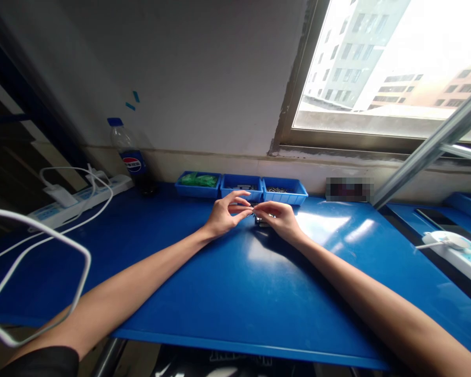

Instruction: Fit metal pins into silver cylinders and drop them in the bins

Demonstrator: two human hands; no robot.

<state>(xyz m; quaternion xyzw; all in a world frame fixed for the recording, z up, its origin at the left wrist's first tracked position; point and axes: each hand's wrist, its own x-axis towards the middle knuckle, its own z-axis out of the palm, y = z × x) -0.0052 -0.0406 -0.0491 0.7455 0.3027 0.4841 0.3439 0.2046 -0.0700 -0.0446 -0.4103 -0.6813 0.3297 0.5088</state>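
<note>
Both my arms reach across the blue table (235,293) and my hands meet near its far edge. My left hand (225,213) pinches thumb and forefinger together, its other fingers curled above. My right hand (279,218) is closed in a pinch facing it, fingertips almost touching the left's. Between them sits a tiny dark part (254,212), too small to name. A small dark metal piece (262,222) lies on the table just under the right hand. Right behind the hands stand three blue bins.
The left bin (198,184) holds green pieces, the middle bin (241,187) and right bin (284,190) hold small dark parts. A cola bottle (131,157), a white power strip (78,199) with cables, a second power strip (461,254) at right, a metal rail (427,152).
</note>
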